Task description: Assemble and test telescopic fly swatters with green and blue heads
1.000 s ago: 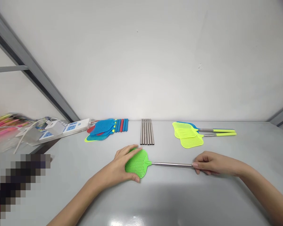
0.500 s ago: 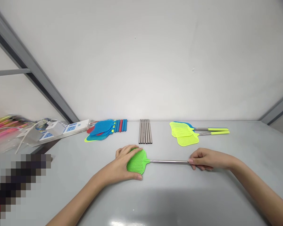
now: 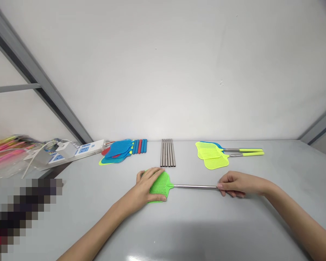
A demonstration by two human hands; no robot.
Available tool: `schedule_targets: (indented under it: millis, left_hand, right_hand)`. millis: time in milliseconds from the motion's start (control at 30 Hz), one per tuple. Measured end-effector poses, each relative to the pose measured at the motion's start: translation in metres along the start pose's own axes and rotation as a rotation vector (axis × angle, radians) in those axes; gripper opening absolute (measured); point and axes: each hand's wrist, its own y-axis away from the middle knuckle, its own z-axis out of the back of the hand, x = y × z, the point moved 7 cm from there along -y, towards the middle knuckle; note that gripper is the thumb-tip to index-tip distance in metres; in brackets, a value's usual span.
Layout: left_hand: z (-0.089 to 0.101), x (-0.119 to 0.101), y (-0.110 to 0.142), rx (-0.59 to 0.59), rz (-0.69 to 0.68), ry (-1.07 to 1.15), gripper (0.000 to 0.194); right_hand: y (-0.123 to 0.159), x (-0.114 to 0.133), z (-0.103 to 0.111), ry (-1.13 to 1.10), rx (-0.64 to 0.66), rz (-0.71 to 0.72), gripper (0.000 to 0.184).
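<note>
A green fly swatter head [image 3: 161,187] with a metal rod [image 3: 195,187] fixed in its neck lies level across the grey table. My left hand [image 3: 146,188] is over the head's left part, fingers along the far edge and thumb across the near edge, holding it. At the rod's right end, my right hand [image 3: 235,184] pinches it between thumb and fingers; that tip is hidden. Behind my left hand, several loose metal rods [image 3: 167,153] lie side by side.
Blue, red and yellow swatter heads [image 3: 120,150] are stacked at back left beside several coloured handle grips [image 3: 139,146]. Whole yellow and blue swatters [image 3: 216,162] lie back right. A power strip [image 3: 88,149] with plugs and cables, and bagged colourful items [image 3: 8,152], occupy the left.
My left hand has shifted slightly right over the green head, and its thumb now lies on the near edge. The right hand keeps its pinch on the rod.
</note>
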Motion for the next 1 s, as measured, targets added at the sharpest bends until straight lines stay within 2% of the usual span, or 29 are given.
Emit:
schedule_targets:
  millis: [167, 300, 500, 767, 900, 1000]
  left_hand:
    - [-0.006, -0.010, 0.002, 0.015, -0.010, -0.066, 0.066]
    - [-0.016, -0.031, 0.005, 0.015, -0.103, -0.115, 0.053]
    - [-0.030, -0.054, 0.012, 0.103, -0.174, -0.102, 0.056]
    - [-0.032, -0.069, 0.016, 0.139, -0.249, 0.007, 0.049]
    - [-0.035, -0.077, 0.020, 0.142, -0.316, 0.045, 0.050]
    - [-0.037, -0.082, 0.023, 0.134, -0.363, 0.077, 0.052]
  right_hand:
    - [0.000, -0.001, 0.000, 0.011, -0.008, -0.019, 0.045]
    - [-0.001, -0.003, 0.001, 0.023, -0.011, -0.031, 0.045]
    - [0.000, -0.001, -0.001, 0.046, -0.006, -0.001, 0.042]
    - [0.000, 0.005, -0.009, 0.082, 0.004, 0.001, 0.042]
    - [-0.003, 0.011, -0.017, 0.090, -0.012, 0.015, 0.038]
    - [-0.007, 0.020, -0.032, 0.046, 0.002, 0.025, 0.034]
